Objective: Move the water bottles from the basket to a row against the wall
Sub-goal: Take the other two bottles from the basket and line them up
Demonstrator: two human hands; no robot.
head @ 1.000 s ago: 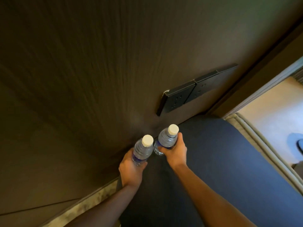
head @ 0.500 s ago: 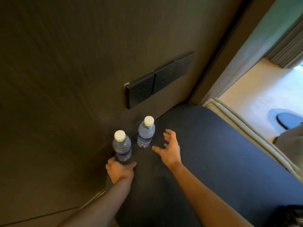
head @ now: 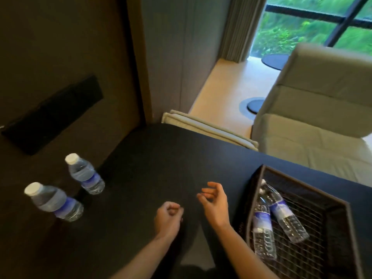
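Observation:
Two clear water bottles with white caps and blue labels stand upright against the dark wall at the left: the near bottle (head: pixel 54 202) and the far bottle (head: pixel 85 174). A dark wire basket (head: pixel 342 204) sits on the black table at the lower right. Two more bottles lie in it, one (head: pixel 262 230) along its left side, the other (head: pixel 285 214) crossing it at the necks. My left hand (head: pixel 168 218) hovers over the table with its fingers curled and nothing in it. My right hand (head: pixel 215 204) is empty with fingers loosely apart, just left of the basket.
The black table (head: pixel 161 158) runs from the wall to the basket. A dark socket panel (head: pixel 52 115) is mounted on the wall above the standing bottles. A pale armchair (head: pixel 314 117) stands beyond the table's far edge, with a window behind it.
Both hands let go of the two bottles, which now stand at the wall. My hands have moved right toward the basket, and the view has swung right so the basket shows.

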